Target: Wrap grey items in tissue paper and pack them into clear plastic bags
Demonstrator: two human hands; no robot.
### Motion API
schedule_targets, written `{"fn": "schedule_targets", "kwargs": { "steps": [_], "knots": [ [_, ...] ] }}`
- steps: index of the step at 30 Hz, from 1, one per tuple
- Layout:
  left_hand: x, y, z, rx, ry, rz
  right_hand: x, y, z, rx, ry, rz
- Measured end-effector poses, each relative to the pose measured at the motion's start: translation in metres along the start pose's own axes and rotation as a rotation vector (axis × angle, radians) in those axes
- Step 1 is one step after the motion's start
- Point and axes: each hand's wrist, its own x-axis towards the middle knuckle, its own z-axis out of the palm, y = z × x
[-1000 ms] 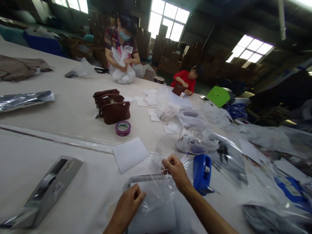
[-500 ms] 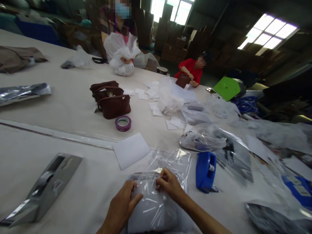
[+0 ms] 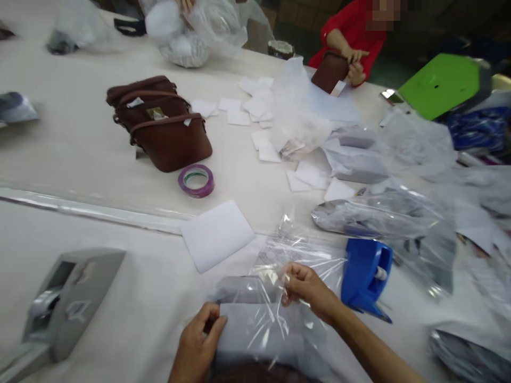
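A clear plastic bag [image 3: 275, 332] lies in front of me at the bottom of the view, with a pale, flat-fronted item inside or beneath it. My right hand [image 3: 311, 291] pinches the film of the bag near its upper right part and holds it raised. At the left edge, my left hand [image 3: 199, 338] has its thumb and fingers closed on the bag beside the pale item's corner. Something dark brown shows at the bottom edge, mostly cut off. Just right of my right hand stands a blue tape dispenser [image 3: 365, 276].
A grey tape dispenser [image 3: 85, 298] stands left. Ahead are a white sheet [image 3: 215, 234], a purple tape roll [image 3: 196, 181] and brown handbags [image 3: 171, 141]. White cards [image 3: 259, 103] and plastic-wrapped items [image 3: 371, 213] lie beyond. Across the table, a person in red [image 3: 339, 32] handles a brown bag.
The view has tilted down and closer. My right hand has moved right and pulled the film outward, while my left hand stays at the bag's left edge.
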Motion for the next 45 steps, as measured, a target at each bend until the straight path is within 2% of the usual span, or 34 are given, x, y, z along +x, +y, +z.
{"fn": "schedule_targets", "kwargs": {
  "steps": [5, 8, 10, 11, 13, 15, 17, 18, 20, 22, 25, 27, 29, 31, 33, 36, 38, 40, 42, 45],
  "knots": [
    [0.003, 0.003, 0.001, -0.039, 0.015, -0.037, 0.023, -0.043, -0.005, -0.298, 0.027, -0.086],
    [0.003, 0.024, -0.013, -0.060, 0.244, -0.009, 0.037, -0.062, 0.000, -0.655, -0.009, -0.181],
    [0.006, 0.047, -0.024, -0.039, 0.384, 0.165, 0.044, -0.072, 0.009, -0.931, -0.041, -0.281],
    [0.009, 0.060, -0.028, -0.016, 0.400, 0.309, 0.047, -0.076, 0.014, -1.052, -0.065, -0.335],
    [0.018, 0.085, -0.030, 0.047, 0.292, 0.605, 0.051, -0.083, 0.025, -1.231, -0.125, -0.420],
    [0.032, 0.104, -0.024, 0.094, 0.072, 0.755, 0.051, -0.088, 0.034, -1.330, -0.183, -0.470],
    [0.048, 0.112, -0.014, 0.063, -0.084, 0.712, 0.050, -0.094, 0.038, -1.374, -0.191, -0.486],
    [0.057, 0.112, -0.008, 0.031, -0.108, 0.662, 0.048, -0.097, 0.038, -1.375, -0.177, -0.478],
    [0.071, 0.105, 0.002, 0.009, -0.080, 0.582, 0.043, -0.103, 0.036, -1.321, -0.134, -0.431],
    [0.082, 0.094, 0.009, 0.132, -0.064, 0.578, 0.036, -0.108, 0.034, -1.217, -0.107, -0.375],
    [0.092, 0.079, 0.008, 0.475, -0.062, 0.624, 0.025, -0.111, 0.033, -1.182, -0.105, -0.342],
    [0.095, 0.072, 0.000, 0.668, 0.004, 0.643, 0.019, -0.109, 0.031, -1.338, -0.134, -0.400],
    [0.097, 0.067, -0.012, 0.821, 0.153, 0.656, 0.015, -0.104, 0.026, -1.567, -0.148, -0.524],
    [0.097, 0.062, -0.024, 0.944, 0.328, 0.658, 0.014, -0.099, 0.017, -1.771, -0.106, -0.627],
    [0.095, 0.056, -0.032, 0.979, 0.454, 0.652, 0.015, -0.095, 0.008, -1.907, -0.036, -0.635],
    [0.091, 0.050, -0.033, 0.897, 0.517, 0.627, 0.013, -0.098, 0.000, -1.976, 0.014, -0.479],
    [0.088, 0.050, -0.030, 0.850, 0.506, 0.525, 0.010, -0.106, 0.000, -1.955, 0.000, -0.325],
    [0.087, 0.057, -0.029, 0.820, 0.437, 0.342, 0.008, -0.117, 0.001, -1.915, -0.039, -0.185],
    [0.087, 0.070, -0.029, 0.774, 0.312, 0.159, 0.012, -0.127, 0.001, -1.900, -0.078, -0.095],
    [0.091, 0.090, -0.032, 0.733, 0.197, 0.009, 0.030, -0.140, -0.003, -1.944, -0.142, 0.009]
  ]
}}
